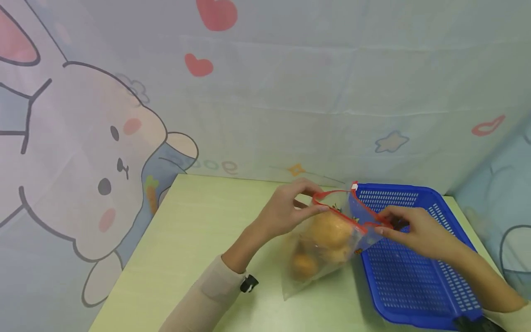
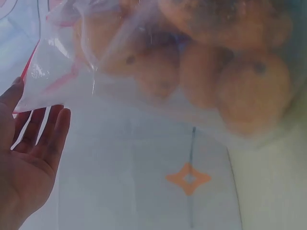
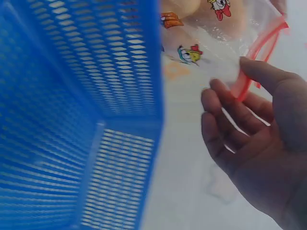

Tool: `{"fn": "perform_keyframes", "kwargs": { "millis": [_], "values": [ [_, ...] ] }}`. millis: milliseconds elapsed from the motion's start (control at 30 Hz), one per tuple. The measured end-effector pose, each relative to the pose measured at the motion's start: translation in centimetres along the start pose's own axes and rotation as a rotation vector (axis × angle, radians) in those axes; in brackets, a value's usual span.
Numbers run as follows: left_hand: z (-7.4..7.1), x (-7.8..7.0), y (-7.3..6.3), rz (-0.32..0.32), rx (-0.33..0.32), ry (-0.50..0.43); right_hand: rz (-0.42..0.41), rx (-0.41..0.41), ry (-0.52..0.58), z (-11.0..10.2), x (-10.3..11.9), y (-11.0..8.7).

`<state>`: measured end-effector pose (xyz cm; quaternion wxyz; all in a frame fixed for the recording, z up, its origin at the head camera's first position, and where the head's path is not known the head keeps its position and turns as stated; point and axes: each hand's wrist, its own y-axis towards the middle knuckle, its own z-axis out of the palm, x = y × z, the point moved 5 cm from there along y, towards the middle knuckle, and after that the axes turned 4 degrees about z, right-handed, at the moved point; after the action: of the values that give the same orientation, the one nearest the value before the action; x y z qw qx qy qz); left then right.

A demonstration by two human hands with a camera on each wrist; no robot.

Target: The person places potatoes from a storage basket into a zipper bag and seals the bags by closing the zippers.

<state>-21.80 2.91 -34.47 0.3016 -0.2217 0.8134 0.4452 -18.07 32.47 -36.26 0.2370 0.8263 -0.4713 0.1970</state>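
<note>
A clear zip bag [image 1: 290, 281] with a red-edged mouth holds several round orange fruits [image 1: 329, 229]. My left hand [image 1: 285, 207] pinches the left side of the bag's mouth between thumb and fingers. On the other side, my right hand [image 1: 415, 228] pinches the red edge near a corner. The mouth gapes between the two hands. In the left wrist view the fruits [image 2: 254, 91] press against the cloudy plastic. Small cartoon birds are printed on the bag [image 3: 218, 57] in the right wrist view, where thumb and fingertips grip its red rim.
A blue perforated basket [image 1: 408, 281] stands on the pale green table [image 1: 199, 221] right beside the bag, under my right forearm. Behind the table hangs a cloth backdrop [image 1: 290, 106] with a cartoon rabbit and hearts. A black clip [image 1: 249, 283] sits at the left cuff.
</note>
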Motion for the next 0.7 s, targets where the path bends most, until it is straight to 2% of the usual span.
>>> {"fn": "perform_keyframes", "kwargs": {
  "millis": [167, 300, 500, 700],
  "values": [
    [-2.2, -0.2, -0.4, -0.001, -0.048, -0.041, -0.088, -0.115, -0.066, -2.9, 2.7, 0.6],
    [-3.5, -0.3, -1.3, -0.006, -0.057, -0.024, -0.153, -0.137, -0.091, -3.7, 4.4, 1.0],
    [-3.6, 0.5, -2.8, -0.062, -0.022, -0.012, -0.186, -0.09, -0.101, -2.6, 5.4, 0.8],
    [-3.2, 1.3, -3.3, -0.115, -0.003, -0.088, -0.167, -0.092, -0.094, -2.3, 5.6, 0.6]
  ]
}}
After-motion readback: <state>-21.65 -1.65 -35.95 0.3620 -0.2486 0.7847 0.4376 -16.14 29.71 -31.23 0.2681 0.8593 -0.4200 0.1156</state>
